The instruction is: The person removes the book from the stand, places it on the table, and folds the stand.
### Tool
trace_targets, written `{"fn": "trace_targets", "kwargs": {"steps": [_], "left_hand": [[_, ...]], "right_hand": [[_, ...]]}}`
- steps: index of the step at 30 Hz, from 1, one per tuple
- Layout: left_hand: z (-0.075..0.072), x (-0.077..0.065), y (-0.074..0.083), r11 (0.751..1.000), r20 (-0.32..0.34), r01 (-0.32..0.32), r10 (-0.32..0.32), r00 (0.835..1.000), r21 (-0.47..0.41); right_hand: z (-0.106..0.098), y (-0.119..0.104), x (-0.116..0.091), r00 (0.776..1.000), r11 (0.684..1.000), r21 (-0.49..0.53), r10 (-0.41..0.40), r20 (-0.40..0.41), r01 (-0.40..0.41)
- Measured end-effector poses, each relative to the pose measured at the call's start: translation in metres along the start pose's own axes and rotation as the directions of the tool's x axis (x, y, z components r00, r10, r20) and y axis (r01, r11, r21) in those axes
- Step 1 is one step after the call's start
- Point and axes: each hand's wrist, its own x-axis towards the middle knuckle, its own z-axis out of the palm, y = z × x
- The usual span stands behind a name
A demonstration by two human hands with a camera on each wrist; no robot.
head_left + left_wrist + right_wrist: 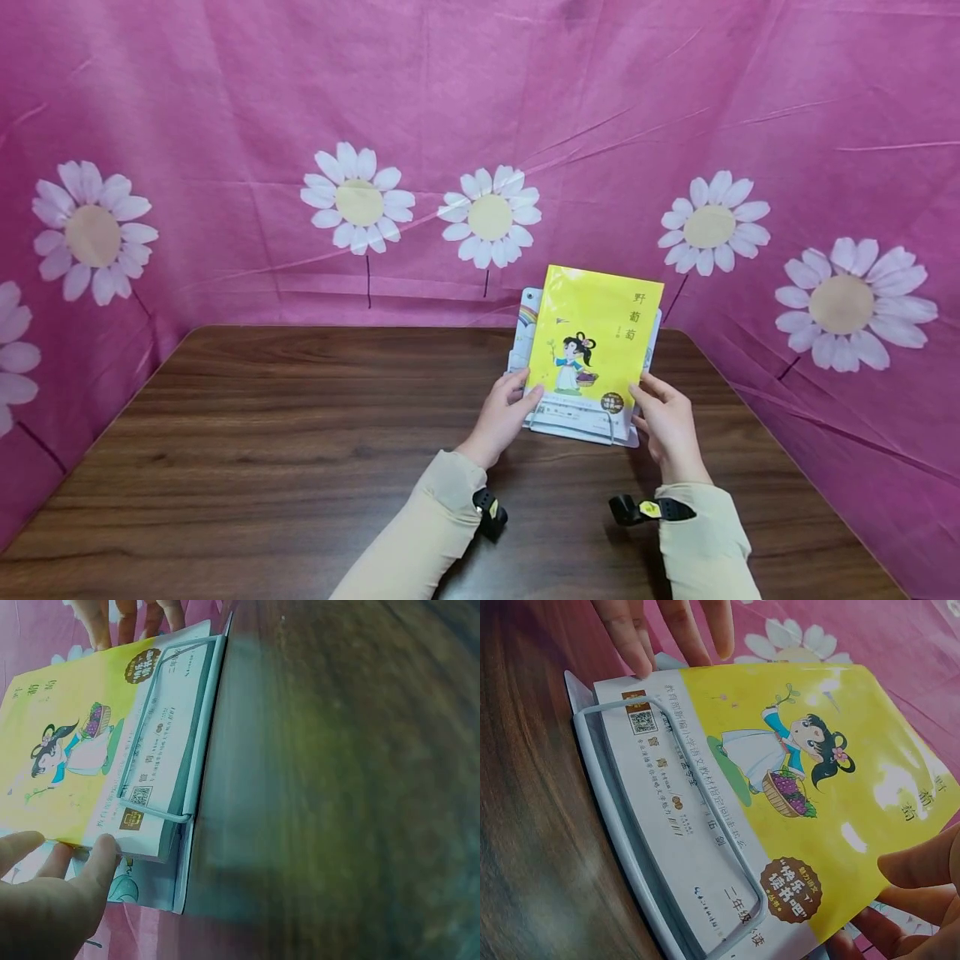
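A yellow book (pixel 592 333) with a cartoon girl holding a basket on its cover leans upright on a pale book stand (pixel 527 321) with a rainbow print. A wire holder (pixel 622 832) crosses the front of the book's white lower part. My left hand (pixel 498 417) holds the book's lower left edge, its thumb at the front. At the opposite edge, my right hand (pixel 671 425) grips the book, thumb (pixel 919 859) against the cover side and fingers partly hidden behind. Most of the stand's back is covered by the book.
The brown wooden table (pixel 300 433) carries the stand at its right rear part. Behind it hangs a pink cloth (pixel 247 150) printed with white daisies. Black camera straps (pixel 491 512) are on both wrists.
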Motion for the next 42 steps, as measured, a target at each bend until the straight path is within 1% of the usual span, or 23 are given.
{"fn": "trace_targets", "kwargs": {"steps": [7, 13, 18, 24, 27, 32, 38, 42], "left_hand": [[-0.003, -0.002, 0.001, 1.000, -0.003, -0.018, 0.018, 1.000, -0.025], [-0.004, -0.003, 0.006, 0.998, -0.024, -0.059, 0.058, 0.998, -0.039], [-0.006, -0.001, 0.008, 0.996, -0.027, -0.073, 0.072, 0.997, -0.045], [-0.007, 0.000, 0.006, 0.992, -0.037, -0.125, 0.125, 0.992, -0.012], [-0.009, 0.000, 0.006, 0.991, -0.045, -0.132, 0.132, 0.990, 0.009], [-0.011, -0.001, 0.008, 0.991, -0.047, -0.133, 0.134, 0.990, 0.021], [-0.012, -0.002, 0.010, 0.990, -0.056, -0.140, 0.141, 0.988, 0.010], [-0.012, -0.003, 0.012, 0.986, -0.077, -0.166, 0.165, 0.983, -0.004]], "right_hand": [[0.003, 0.000, 0.001, 0.998, 0.999, 0.024, -0.035, -0.051, 0.036], [0.004, -0.003, -0.001, 0.992, 0.996, 0.043, -0.077, -0.099, 0.082], [0.007, -0.007, -0.003, 0.984, 0.994, 0.017, -0.101, -0.145, 0.105], [0.008, -0.011, -0.007, 0.983, 0.994, -0.049, -0.105, -0.149, 0.099], [0.008, -0.013, -0.009, 0.981, 0.993, -0.066, -0.112, -0.158, 0.102], [0.008, -0.017, -0.013, 0.976, 0.989, -0.064, -0.140, -0.167, 0.131], [0.009, -0.018, -0.014, 0.972, 0.988, -0.058, -0.152, -0.180, 0.143], [0.010, -0.020, -0.015, 0.969, 0.988, -0.038, -0.153, -0.196, 0.148]]}}
